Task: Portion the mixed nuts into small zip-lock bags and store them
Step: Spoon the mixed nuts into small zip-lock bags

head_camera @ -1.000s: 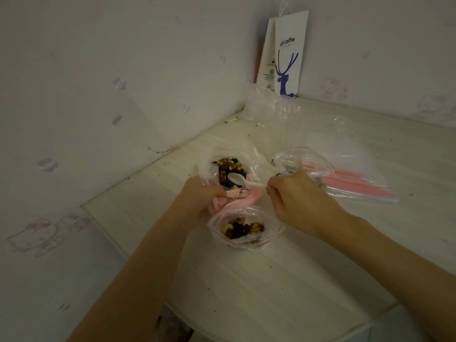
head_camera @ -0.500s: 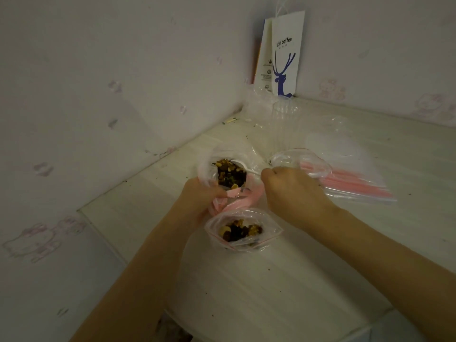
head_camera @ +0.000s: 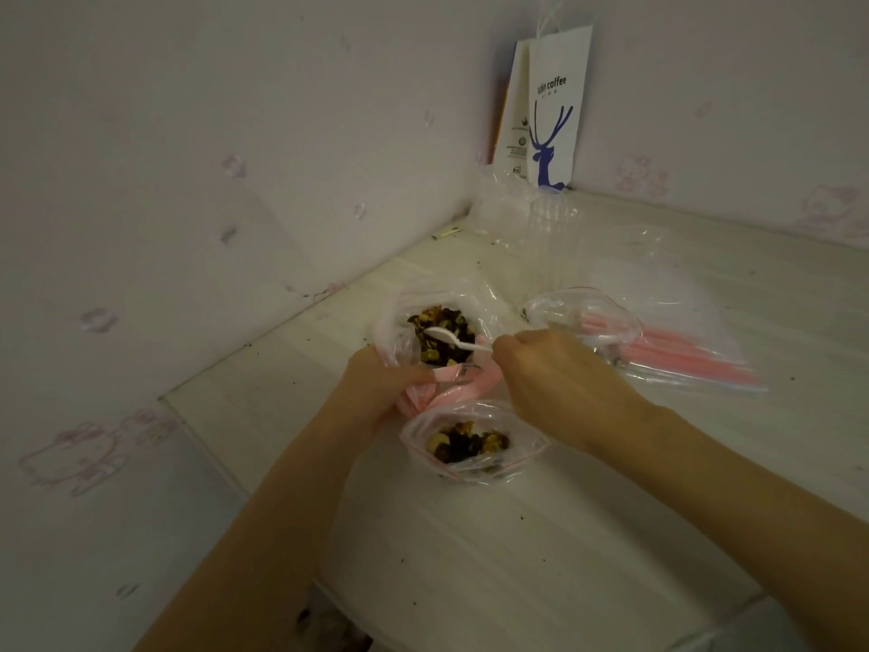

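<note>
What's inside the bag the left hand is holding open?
Visible: mixed nuts and the bowl of the white spoon in the right hand. The left hand covers the lower part of the bag.

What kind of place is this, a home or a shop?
Probably a home, perhaps a bedroom corner, though this is not certain. The wallpaper is printed with cartoon cats, a white table is pushed into the corner, and a coffee-shop paper bag leans on the wall.
</note>
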